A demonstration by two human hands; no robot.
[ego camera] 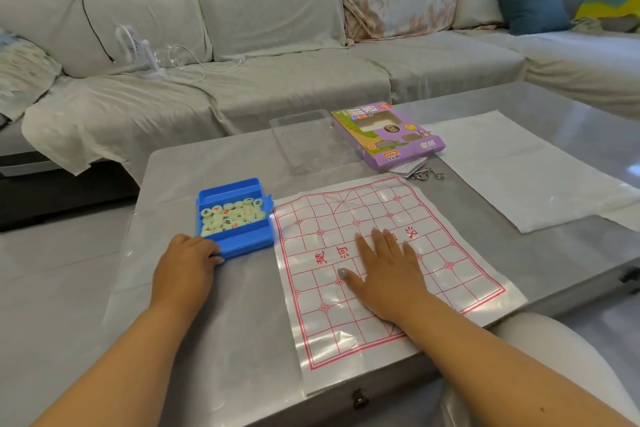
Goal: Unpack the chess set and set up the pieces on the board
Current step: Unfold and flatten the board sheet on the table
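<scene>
Head view | left hand (188, 258) grips near corner of blue tray (235, 239) of pieces (228, 215), left of centre | right hand (384, 269) flat, fingers straight, pressing paper board (450, 253) at centre

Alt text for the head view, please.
The right hand presses flat on an empty paper xiangqi board on a grey table, while the left hand grips a blue tray of pieces. A purple box lies behind.
</scene>
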